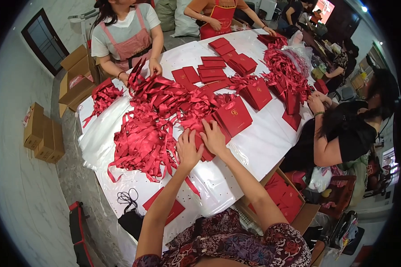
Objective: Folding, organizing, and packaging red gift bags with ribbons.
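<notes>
Both my hands are together at the near side of a large heap of flat red gift bags with ribbon handles. My left hand [189, 150] grips the left edge of a red gift bag [198, 139], its fingers partly hidden by the bag. My right hand [213, 139] lies across the same bag's right side, fingers bent onto it. Just beyond it, a stack of red gift bags [233, 117] with gold print leans to the right. Loops of glossy red ribbon [140, 142] spill over the table left of my hands.
A white sheet covers the table [258, 147]. A flat red bag [173, 207] and black cords [128, 198] lie near my left forearm. An open carton [280, 196] of red bags stands at right. Co-workers handle bags at the far left [127, 40], far side [216, 20] and right [343, 129].
</notes>
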`<state>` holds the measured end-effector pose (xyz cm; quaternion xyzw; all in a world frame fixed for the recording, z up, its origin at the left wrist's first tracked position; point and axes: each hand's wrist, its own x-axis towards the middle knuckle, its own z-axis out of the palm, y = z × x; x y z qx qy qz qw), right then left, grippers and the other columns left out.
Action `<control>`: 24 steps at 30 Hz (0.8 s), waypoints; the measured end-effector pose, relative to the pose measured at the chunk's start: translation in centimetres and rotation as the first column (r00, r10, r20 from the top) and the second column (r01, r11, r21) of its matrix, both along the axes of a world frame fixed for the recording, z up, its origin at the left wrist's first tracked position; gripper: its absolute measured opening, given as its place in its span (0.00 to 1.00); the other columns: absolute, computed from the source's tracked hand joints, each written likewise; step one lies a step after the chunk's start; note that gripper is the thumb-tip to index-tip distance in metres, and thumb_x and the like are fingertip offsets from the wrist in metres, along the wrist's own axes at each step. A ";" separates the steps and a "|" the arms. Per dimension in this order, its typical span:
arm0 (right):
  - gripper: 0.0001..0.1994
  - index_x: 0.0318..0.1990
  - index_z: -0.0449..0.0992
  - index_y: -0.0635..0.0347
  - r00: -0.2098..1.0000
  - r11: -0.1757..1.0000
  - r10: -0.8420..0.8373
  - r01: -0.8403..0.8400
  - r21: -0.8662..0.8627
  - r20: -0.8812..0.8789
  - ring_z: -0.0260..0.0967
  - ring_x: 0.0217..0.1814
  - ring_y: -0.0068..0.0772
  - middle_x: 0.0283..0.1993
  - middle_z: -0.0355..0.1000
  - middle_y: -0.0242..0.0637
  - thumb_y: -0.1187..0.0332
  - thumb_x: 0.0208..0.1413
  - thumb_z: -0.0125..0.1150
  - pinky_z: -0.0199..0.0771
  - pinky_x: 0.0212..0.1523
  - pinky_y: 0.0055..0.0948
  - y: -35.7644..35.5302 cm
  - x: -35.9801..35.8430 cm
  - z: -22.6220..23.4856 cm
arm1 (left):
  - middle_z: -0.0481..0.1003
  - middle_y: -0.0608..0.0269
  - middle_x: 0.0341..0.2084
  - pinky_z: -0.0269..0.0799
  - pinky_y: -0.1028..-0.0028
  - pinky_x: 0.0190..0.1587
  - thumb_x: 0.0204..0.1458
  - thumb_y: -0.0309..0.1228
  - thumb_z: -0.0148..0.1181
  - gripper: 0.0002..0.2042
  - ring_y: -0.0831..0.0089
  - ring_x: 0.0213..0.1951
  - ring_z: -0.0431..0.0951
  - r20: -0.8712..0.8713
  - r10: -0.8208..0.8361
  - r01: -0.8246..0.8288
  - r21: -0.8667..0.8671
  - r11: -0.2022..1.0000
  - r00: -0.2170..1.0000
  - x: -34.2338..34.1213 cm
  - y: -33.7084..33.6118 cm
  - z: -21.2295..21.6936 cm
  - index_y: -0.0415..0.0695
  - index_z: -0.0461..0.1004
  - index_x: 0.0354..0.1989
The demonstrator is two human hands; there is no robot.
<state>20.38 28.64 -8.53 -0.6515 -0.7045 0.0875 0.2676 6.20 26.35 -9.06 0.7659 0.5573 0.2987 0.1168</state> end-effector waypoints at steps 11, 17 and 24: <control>0.31 0.64 0.61 0.52 0.988 0.988 -0.067 0.085 -0.131 0.136 0.68 0.51 0.53 0.55 0.62 0.51 0.55 0.54 0.59 0.78 0.39 0.46 1.5 -1.0 -3.6 | 0.68 0.39 0.51 0.63 0.54 0.57 0.34 0.36 0.73 0.40 0.43 0.54 0.66 0.053 0.008 -0.001 -0.125 0.992 0.999 -0.3 1.6 -2.7 0.33 0.61 0.57; 0.30 0.61 0.62 0.56 0.991 0.996 -0.015 0.002 -0.093 -0.134 0.68 0.50 0.51 0.52 0.62 0.50 0.63 0.50 0.64 0.76 0.39 0.45 0.0 -1.3 -2.5 | 0.68 0.40 0.47 0.63 0.54 0.53 0.35 0.33 0.76 0.37 0.41 0.49 0.67 0.154 0.242 -0.205 -0.225 0.953 0.958 -0.1 0.8 -1.7 0.37 0.61 0.53; 0.15 0.52 0.69 0.60 0.886 0.849 0.046 -0.279 -0.449 -0.462 0.70 0.51 0.40 0.53 0.71 0.46 0.72 0.56 0.51 0.73 0.47 0.33 4.6 0.0 -1.6 | 0.69 0.40 0.49 0.63 0.53 0.55 0.33 0.34 0.77 0.42 0.42 0.52 0.66 0.195 0.242 -0.204 -0.197 0.959 0.951 2.1 2.1 -1.0 0.36 0.57 0.57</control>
